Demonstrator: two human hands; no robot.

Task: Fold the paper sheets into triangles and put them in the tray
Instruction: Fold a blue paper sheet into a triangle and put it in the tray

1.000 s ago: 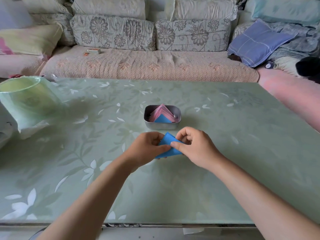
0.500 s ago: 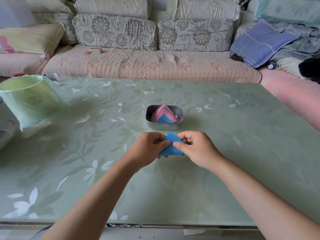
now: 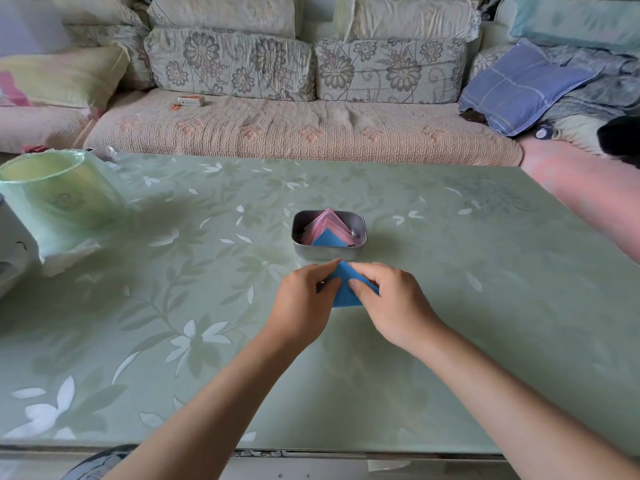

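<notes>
Blue paper triangle [image 3: 342, 288] edged nearer tray [image 3: 325, 252], left grip [image 3: 301, 303] and right grip [image 3: 394, 303] pinching it, tip near tray wall.

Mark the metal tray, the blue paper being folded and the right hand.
metal tray [image 3: 329, 252]: head view, near wall.
blue paper [image 3: 341, 285]: head view, bare middle between thumbs.
right hand [image 3: 394, 299]: head view, back of hand.

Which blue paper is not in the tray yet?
The blue paper pinched between the left hand and right hand, just short of the tray. The other blue triangle sits inside it with pink ones.
</notes>
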